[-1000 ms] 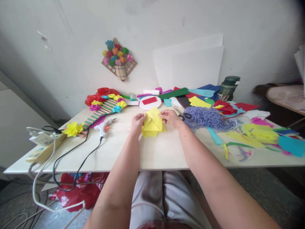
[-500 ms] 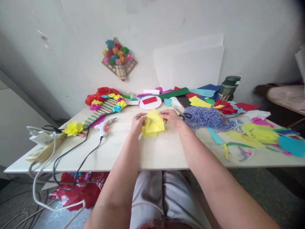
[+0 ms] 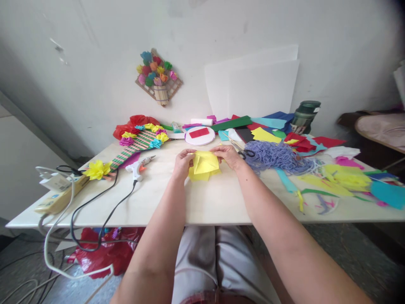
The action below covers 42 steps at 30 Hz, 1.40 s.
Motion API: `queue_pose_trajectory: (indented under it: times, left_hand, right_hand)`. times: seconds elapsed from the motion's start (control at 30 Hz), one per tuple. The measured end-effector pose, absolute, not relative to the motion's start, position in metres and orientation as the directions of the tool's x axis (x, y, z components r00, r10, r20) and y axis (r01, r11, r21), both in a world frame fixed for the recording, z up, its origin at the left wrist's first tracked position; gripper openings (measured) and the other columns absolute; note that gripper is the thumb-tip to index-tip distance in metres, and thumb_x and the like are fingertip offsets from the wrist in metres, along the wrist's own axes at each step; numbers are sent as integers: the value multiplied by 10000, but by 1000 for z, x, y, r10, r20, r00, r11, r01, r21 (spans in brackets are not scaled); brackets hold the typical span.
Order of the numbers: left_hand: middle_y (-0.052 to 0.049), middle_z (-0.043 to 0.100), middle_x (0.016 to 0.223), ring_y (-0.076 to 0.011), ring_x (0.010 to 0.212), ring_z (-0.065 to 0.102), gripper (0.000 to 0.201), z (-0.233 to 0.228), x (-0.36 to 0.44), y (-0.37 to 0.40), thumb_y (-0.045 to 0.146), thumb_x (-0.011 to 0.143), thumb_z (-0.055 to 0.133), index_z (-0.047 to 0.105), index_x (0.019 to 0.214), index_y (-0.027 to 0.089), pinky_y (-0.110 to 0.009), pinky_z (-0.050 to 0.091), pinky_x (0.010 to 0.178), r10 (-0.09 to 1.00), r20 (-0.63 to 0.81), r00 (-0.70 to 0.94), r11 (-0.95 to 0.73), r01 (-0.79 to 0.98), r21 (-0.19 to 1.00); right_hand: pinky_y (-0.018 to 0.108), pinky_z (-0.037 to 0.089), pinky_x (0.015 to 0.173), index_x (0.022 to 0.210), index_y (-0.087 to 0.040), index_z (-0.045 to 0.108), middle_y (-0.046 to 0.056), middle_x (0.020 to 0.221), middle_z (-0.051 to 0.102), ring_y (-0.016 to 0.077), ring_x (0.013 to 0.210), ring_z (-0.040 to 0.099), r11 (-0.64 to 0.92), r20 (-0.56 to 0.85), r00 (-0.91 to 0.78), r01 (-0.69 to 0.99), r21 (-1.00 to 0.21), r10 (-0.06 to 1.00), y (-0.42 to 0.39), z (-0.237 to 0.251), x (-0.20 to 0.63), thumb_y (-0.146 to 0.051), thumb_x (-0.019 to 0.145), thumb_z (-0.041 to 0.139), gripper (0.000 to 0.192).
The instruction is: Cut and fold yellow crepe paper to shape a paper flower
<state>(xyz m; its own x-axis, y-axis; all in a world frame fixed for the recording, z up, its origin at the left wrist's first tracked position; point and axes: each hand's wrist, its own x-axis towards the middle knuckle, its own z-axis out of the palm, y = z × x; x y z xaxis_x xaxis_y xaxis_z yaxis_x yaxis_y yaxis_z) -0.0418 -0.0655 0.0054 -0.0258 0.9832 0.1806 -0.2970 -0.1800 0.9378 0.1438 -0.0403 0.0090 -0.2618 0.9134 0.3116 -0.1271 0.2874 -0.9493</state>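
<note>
A folded yellow paper (image 3: 203,166) lies on the white table (image 3: 202,202) between both hands. My left hand (image 3: 182,162) pinches its left edge. My right hand (image 3: 229,155) holds its upper right edge and presses the top flap down. The paper looks creased into several layers, lower and flatter than a loose sheet.
A glue gun (image 3: 138,167) with a black cord lies left of the hands, beside a striped board with paper flowers (image 3: 139,142). Scissors (image 3: 245,153) and a pile of lilac string (image 3: 275,156) sit right. Coloured paper scraps (image 3: 344,179), a power strip (image 3: 57,198), a dark jar (image 3: 305,117).
The raised point of the yellow paper has been folded down toward the table, so the sheet is now flatter. Both hands stayed at its edges.
</note>
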Motion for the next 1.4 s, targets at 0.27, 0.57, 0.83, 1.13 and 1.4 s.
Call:
queue_pose_trajectory:
  times: [0.27, 0.57, 0.83, 1.13, 1.4]
  left_hand:
    - [58, 420, 431, -28, 362, 337, 159, 5, -42, -64, 183, 545, 594, 576, 695, 132, -161, 220, 373, 978, 197, -70, -209, -282, 936]
    - [49, 409, 426, -43, 372, 354, 146, 2, -42, -62, 250, 568, 596, 583, 664, 140, -171, 222, 380, 982, 178, -70, -190, -247, 950]
    - [63, 444, 460, -46, 399, 383, 276, 6, -39, -67, 242, 545, 647, 580, 794, 143, -171, 287, 410, 971, 227, -75, -235, -125, 964]
    - [76, 408, 477, -60, 454, 425, 395, 7, -39, -69, 293, 559, 671, 576, 912, 142, -189, 363, 484, 954, 295, -45, -299, -150, 943]
    - [52, 473, 516, -69, 481, 457, 408, 8, -36, -72, 314, 584, 668, 567, 942, 147, -187, 365, 487, 941, 337, 39, -331, -117, 936]
  right_hand:
    - [219, 337, 395, 736, -131, 685, -21, 480, 548, 66, 378, 416, 312, 329, -240, -108, -944, 913, -45, 13, 141, -196, 575, 588, 199]
    - [219, 350, 408, 665, -146, 650, -9, 490, 532, 85, 414, 446, 330, 344, -277, -98, -939, 897, -47, 12, 141, -321, 641, 569, 195]
    - [210, 358, 420, 725, -149, 612, -34, 519, 528, 68, 427, 426, 347, 345, -235, -31, -937, 909, -46, 10, 134, -307, 571, 663, 227]
    - [212, 362, 449, 825, -150, 634, -20, 539, 552, 81, 468, 453, 292, 293, -236, -40, -956, 927, -48, 13, 133, -310, 578, 659, 295]
    - [209, 322, 419, 612, -143, 596, -18, 508, 541, 84, 447, 446, 245, 237, -267, -1, -969, 934, -48, 11, 135, -324, 605, 627, 184]
